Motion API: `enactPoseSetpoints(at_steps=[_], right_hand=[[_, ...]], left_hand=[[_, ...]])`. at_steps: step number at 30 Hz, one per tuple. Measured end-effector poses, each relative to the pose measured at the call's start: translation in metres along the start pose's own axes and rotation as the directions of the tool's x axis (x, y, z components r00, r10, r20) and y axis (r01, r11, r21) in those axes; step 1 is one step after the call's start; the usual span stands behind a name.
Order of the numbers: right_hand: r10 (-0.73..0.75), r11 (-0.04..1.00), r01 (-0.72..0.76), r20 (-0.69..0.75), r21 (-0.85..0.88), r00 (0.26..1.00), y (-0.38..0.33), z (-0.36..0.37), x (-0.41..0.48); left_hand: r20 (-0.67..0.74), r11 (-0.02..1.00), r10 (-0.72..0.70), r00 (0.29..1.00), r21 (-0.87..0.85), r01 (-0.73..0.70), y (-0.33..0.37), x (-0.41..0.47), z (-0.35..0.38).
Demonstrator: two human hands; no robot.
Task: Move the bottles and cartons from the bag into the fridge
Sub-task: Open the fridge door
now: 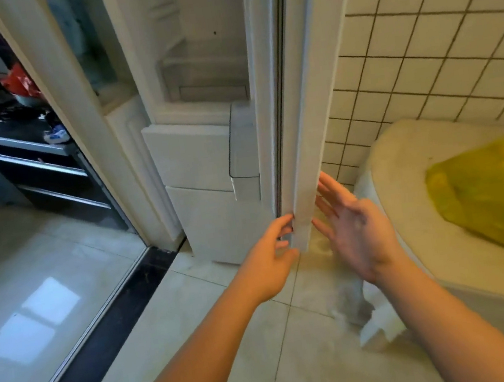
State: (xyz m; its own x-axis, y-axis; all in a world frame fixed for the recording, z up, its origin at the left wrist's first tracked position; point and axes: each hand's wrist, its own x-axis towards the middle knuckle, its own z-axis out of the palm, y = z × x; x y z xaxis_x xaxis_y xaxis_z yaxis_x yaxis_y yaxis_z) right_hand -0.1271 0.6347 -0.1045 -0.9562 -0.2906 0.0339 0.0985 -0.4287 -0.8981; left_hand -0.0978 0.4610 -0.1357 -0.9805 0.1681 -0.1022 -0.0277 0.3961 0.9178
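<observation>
Left hand [271,252] fingers curl round fridge door [298,152] edge, likely to swing it; right hand [356,235] fingers spread beside it; yellow bag [494,194] on table [401,168].

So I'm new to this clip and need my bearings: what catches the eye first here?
The white fridge door stands edge-on in the middle: the left hand grips its edge low down, and the right hand is spread open beside it. A yellow bag lies on the white table at the right, below the tiled wall.
</observation>
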Motion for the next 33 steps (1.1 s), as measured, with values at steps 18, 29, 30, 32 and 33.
enactPoseSetpoints(at_steps=[18, 29, 30, 32, 33], right_hand=[[0.088, 0.982, -0.101, -0.090, -0.159, 0.992, -0.067, -0.147, -0.003], [0.253, 0.949, -0.217, 0.143, -0.228, 0.957, -0.085, -0.187, -0.006], [0.259, 0.943, -0.216, 0.150, -0.254, 0.954, -0.085, -0.191, -0.009], [0.258, 0.922, -0.198, 0.148, -0.332, 0.955, -0.084, -0.200, -0.017], [0.244, 0.902, -0.169, 0.147, -0.397, 0.958, -0.084, -0.206, -0.021]], left_hand=[[0.001, 0.999, -0.050, 0.999, 0.001, 0.050, 0.078, 0.064, 0.159], [-0.202, 0.993, -0.114, 0.973, -0.048, 0.107, 0.085, 0.057, 0.202], [-0.218, 0.993, -0.119, 0.969, -0.037, 0.113, 0.083, 0.055, 0.206], [-0.250, 0.991, -0.132, 0.959, 0.000, 0.136, 0.082, 0.049, 0.214], [-0.263, 0.988, -0.138, 0.955, 0.031, 0.151, 0.082, 0.047, 0.219]])
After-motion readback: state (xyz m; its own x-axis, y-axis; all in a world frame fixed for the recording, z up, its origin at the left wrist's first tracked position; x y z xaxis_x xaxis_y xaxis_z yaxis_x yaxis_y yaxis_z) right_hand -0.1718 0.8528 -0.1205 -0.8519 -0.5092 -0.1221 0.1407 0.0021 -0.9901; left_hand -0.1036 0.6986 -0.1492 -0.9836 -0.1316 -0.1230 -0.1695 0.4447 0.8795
